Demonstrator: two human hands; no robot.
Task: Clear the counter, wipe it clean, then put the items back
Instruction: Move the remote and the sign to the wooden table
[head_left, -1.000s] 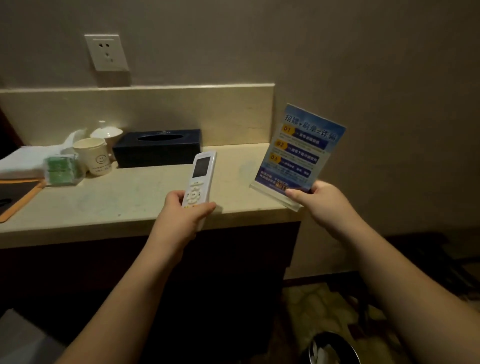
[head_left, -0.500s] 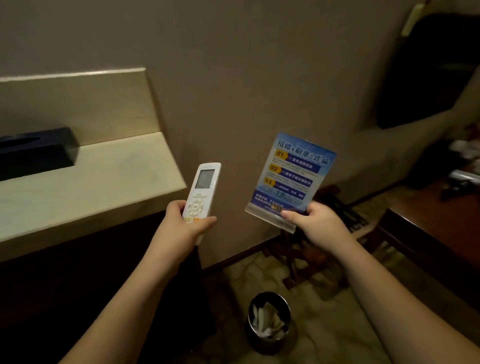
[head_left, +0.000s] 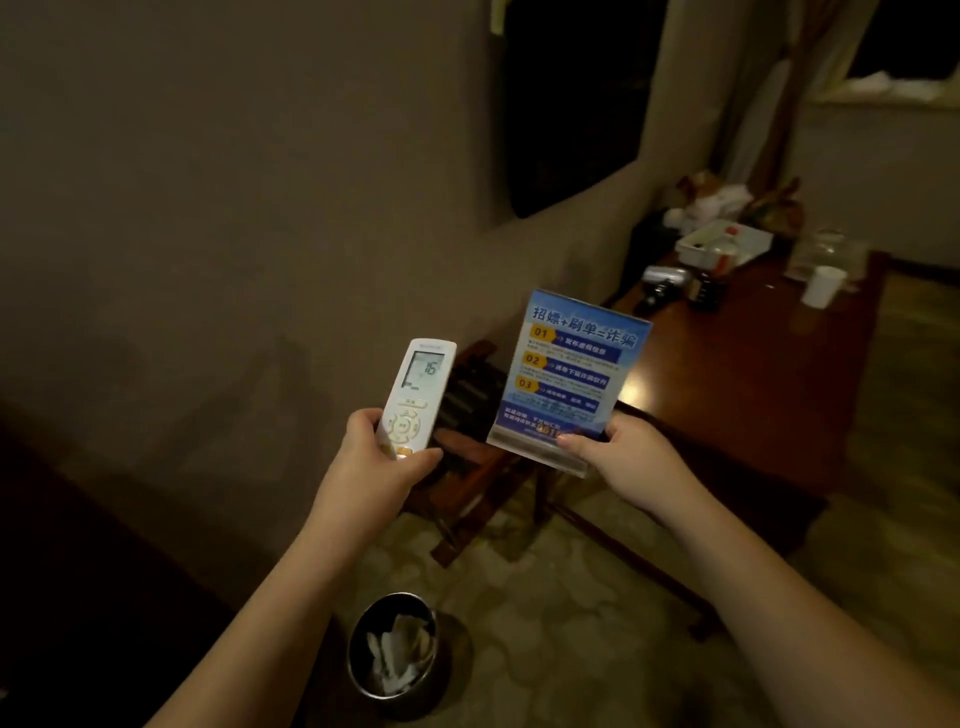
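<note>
My left hand grips the lower end of a white remote control, held upright with its small screen facing me. My right hand pinches the clear base of a blue acrylic sign stand printed with white and yellow text, also upright. Both are held in the air in front of a plain wall, about level with each other and a short gap apart. The counter is out of view.
A dark wooden table stands to the right with a white cup, a white tray and small items. A wooden luggage rack sits by the wall. A round bin with crumpled tissue is on the floor below.
My view has swung right, away from the counter toward the wooden table. Both hands carried the remote and the sign along, keeping the same grip.
</note>
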